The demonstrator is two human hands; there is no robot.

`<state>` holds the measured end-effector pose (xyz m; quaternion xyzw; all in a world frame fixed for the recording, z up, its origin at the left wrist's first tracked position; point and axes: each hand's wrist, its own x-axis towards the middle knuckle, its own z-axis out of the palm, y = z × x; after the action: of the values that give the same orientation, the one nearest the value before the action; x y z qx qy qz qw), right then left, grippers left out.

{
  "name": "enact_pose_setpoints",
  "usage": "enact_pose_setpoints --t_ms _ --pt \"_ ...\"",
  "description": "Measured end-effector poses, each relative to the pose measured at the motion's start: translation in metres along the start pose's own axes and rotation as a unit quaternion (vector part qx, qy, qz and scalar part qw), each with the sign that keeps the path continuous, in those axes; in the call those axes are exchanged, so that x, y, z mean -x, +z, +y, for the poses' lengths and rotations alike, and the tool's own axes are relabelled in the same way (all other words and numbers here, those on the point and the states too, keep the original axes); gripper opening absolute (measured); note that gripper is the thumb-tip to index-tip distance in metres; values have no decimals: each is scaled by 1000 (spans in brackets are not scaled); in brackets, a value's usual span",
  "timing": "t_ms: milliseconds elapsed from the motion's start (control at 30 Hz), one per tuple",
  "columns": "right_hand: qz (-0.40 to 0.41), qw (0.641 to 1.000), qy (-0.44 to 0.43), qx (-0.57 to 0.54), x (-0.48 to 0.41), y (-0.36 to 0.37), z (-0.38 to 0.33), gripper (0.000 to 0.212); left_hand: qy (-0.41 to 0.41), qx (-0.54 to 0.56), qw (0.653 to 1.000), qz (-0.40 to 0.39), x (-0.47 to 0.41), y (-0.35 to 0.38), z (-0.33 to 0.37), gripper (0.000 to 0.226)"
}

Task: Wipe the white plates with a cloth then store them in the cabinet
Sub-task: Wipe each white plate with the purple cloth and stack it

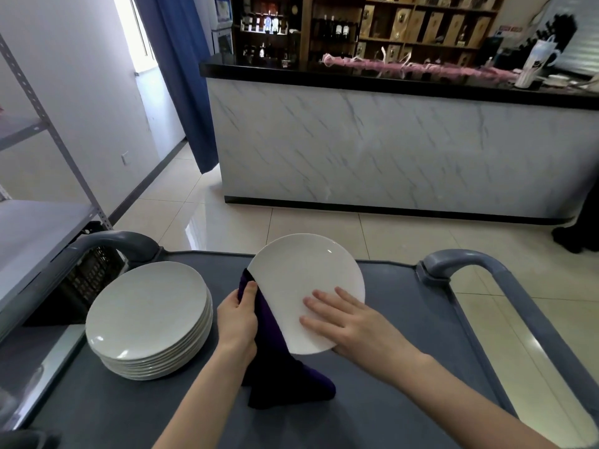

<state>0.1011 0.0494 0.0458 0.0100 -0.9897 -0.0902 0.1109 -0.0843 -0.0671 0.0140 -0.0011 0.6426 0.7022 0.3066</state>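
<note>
A single white plate [304,280] is held tilted above the grey cart top [389,400]. My right hand [346,322] grips its lower right rim, fingers spread flat on the face. My left hand [238,322] clasps a dark purple cloth [275,358] against the plate's left edge and underside; the cloth hangs down onto the cart. A stack of several white plates [147,319] stands on the cart to the left of my hands.
The cart has grey handles at the far left [113,241] and far right [470,257]. A grey metal shelf rack [39,228] stands at the left. A marble-fronted counter [389,150] with a black top lies across tiled floor ahead.
</note>
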Motion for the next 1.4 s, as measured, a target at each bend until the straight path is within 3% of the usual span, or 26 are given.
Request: enact_pose_setpoints --t_ms 233,367,467,567,700,767,867,1000,1133,1267,1400 --pt "66 998 -2 8 -2 11 -3 70 -26 18 999 -9 -10 -3 7 31" --pt "94 994 31 -42 -3 9 -3 70 -48 14 999 -18 -15 -2 11 31" --pt "117 977 112 -139 -3 7 -6 54 -23 29 999 7 -15 -3 17 25" --pt "119 884 274 -360 -2 0 -7 34 26 36 998 34 -13 2 24 21" --pt "172 757 392 -494 -2 -2 -8 23 93 44 994 40 -1 29 30 18" --pt "208 685 414 -562 -5 -3 -14 14 113 43 992 32 9 47 31 19" --pt "233 609 426 -627 -8 -5 -23 11 168 -26 985 -25 24 67 21 20" --pt "254 474 453 -711 -8 -10 -28 17 286 -230 922 -124 43 67 -1 39" --pt "281 417 468 -727 -4 -16 -17 20 343 -267 869 -235 63 50 -14 51" --pt "287 397 462 -740 2 -20 -13 26 387 -274 828 -301 77 44 -26 49" --pt "278 385 458 -752 7 -17 -20 28 402 -406 754 -324 59 56 -14 61"
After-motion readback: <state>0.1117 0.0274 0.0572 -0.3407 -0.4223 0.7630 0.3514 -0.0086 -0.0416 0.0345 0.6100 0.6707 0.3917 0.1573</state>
